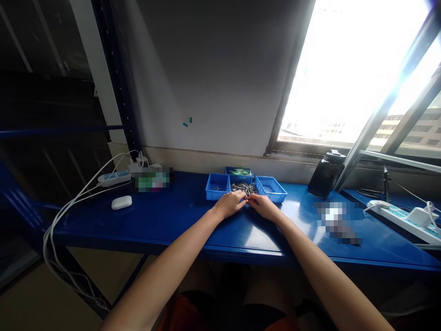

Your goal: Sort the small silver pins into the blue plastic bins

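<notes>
My left hand [232, 203] and my right hand [263, 206] meet at the front of a heap of small metal pieces [244, 187], perhaps screws. Both sets of fingers are closed in a pinch, fingertips close together. Whatever lies between them is too small to make out. Left of the heap stands a blue bin [217, 195] with a few small pieces in it. A second blue bin [275, 196] sits to the right, with little visible inside. Behind the heap, a third blue bin [237, 179] holds green plastic packaging [240, 172].
The blue tabletop [179, 220] runs along a wall. At its left lie a white case [121, 202], a power strip [115, 178] and cables [65, 209]. On the right stand a black bottle [325, 174] and another power strip [406, 220]. Two blurred items are also on the table.
</notes>
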A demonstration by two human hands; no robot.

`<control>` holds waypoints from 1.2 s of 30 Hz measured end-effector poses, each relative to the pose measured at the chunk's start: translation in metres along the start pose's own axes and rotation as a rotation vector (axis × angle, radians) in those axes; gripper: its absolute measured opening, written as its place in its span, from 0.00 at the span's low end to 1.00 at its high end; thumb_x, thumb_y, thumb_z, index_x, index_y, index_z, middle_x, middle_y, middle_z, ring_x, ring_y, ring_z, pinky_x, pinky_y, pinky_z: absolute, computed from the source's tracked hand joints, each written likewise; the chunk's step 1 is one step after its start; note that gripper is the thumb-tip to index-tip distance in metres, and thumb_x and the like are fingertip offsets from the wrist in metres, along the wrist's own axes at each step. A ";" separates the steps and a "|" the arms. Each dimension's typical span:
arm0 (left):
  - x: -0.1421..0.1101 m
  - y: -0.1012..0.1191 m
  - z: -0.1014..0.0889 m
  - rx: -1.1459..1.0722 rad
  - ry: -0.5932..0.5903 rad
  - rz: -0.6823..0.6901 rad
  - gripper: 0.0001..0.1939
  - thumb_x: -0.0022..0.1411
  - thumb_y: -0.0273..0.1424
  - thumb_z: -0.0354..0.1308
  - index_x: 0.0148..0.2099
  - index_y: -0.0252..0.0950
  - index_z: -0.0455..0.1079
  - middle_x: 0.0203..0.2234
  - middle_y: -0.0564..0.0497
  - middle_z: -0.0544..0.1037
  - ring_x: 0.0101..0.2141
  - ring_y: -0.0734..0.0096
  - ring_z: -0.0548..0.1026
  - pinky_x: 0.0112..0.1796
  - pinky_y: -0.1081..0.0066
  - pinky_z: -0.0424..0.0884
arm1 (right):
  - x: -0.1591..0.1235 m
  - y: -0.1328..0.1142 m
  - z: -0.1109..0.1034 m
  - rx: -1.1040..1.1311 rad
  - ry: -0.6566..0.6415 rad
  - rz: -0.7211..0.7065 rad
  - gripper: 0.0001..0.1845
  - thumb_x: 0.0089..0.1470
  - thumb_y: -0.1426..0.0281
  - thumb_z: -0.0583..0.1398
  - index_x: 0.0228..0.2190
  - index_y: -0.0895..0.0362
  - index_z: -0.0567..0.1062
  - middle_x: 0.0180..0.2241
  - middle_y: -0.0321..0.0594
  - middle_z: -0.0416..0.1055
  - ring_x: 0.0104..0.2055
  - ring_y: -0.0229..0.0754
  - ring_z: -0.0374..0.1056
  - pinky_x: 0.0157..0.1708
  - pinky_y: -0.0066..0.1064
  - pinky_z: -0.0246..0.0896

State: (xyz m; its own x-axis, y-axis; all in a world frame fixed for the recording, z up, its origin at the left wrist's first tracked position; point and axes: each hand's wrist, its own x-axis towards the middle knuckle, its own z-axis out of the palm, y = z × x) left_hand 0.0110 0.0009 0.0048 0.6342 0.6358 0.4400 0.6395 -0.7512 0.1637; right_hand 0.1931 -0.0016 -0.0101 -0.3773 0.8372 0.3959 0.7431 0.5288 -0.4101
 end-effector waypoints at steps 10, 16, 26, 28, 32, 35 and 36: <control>0.000 -0.004 0.002 0.130 -0.109 -0.088 0.12 0.60 0.39 0.45 0.38 0.38 0.65 0.31 0.49 0.74 0.34 0.64 0.72 0.31 0.72 0.64 | -0.003 -0.007 -0.007 0.049 -0.051 -0.009 0.13 0.52 0.62 0.51 0.31 0.58 0.70 0.18 0.33 0.66 0.21 0.34 0.59 0.23 0.25 0.52; -0.002 -0.002 0.001 0.158 -0.107 -0.162 0.17 0.60 0.43 0.43 0.33 0.36 0.65 0.28 0.48 0.74 0.31 0.64 0.72 0.30 0.72 0.64 | -0.001 0.002 -0.002 0.068 -0.037 0.006 0.12 0.52 0.63 0.51 0.30 0.57 0.70 0.21 0.34 0.68 0.22 0.34 0.61 0.24 0.25 0.53; -0.002 -0.005 0.003 0.158 -0.109 -0.172 0.11 0.61 0.35 0.43 0.40 0.37 0.63 0.30 0.47 0.74 0.31 0.63 0.73 0.28 0.71 0.64 | 0.002 0.013 0.002 0.047 -0.009 0.052 0.10 0.48 0.64 0.55 0.28 0.57 0.69 0.20 0.33 0.66 0.22 0.33 0.60 0.23 0.24 0.53; -0.001 -0.005 0.004 0.164 -0.116 -0.172 0.10 0.61 0.35 0.43 0.40 0.37 0.62 0.31 0.47 0.74 0.32 0.63 0.73 0.29 0.71 0.65 | 0.001 0.014 0.003 0.037 -0.025 0.047 0.09 0.48 0.65 0.55 0.28 0.57 0.70 0.20 0.33 0.67 0.22 0.33 0.60 0.23 0.24 0.53; -0.001 -0.003 0.001 0.156 -0.104 -0.169 0.10 0.62 0.35 0.43 0.40 0.37 0.62 0.32 0.47 0.74 0.32 0.64 0.73 0.29 0.72 0.65 | 0.000 0.013 0.002 0.006 -0.038 0.037 0.09 0.49 0.65 0.54 0.29 0.57 0.71 0.22 0.34 0.68 0.23 0.34 0.61 0.25 0.25 0.54; -0.002 0.002 -0.004 0.132 -0.087 -0.161 0.11 0.63 0.36 0.42 0.40 0.37 0.62 0.32 0.47 0.74 0.33 0.65 0.73 0.30 0.72 0.65 | 0.000 0.008 -0.001 0.011 -0.039 -0.015 0.10 0.51 0.66 0.53 0.30 0.56 0.73 0.26 0.37 0.70 0.28 0.36 0.64 0.30 0.26 0.56; -0.002 0.004 -0.005 0.122 -0.082 -0.151 0.12 0.63 0.36 0.41 0.41 0.37 0.62 0.32 0.47 0.74 0.33 0.65 0.73 0.30 0.73 0.65 | 0.000 0.006 -0.001 0.013 -0.041 -0.037 0.11 0.51 0.67 0.52 0.30 0.56 0.73 0.28 0.37 0.71 0.29 0.37 0.65 0.31 0.27 0.56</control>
State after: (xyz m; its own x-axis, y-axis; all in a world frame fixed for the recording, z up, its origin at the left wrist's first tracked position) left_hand 0.0099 -0.0040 0.0089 0.5571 0.7558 0.3443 0.7747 -0.6223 0.1126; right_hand 0.1985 0.0012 -0.0116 -0.4271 0.8218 0.3771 0.7212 0.5612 -0.4062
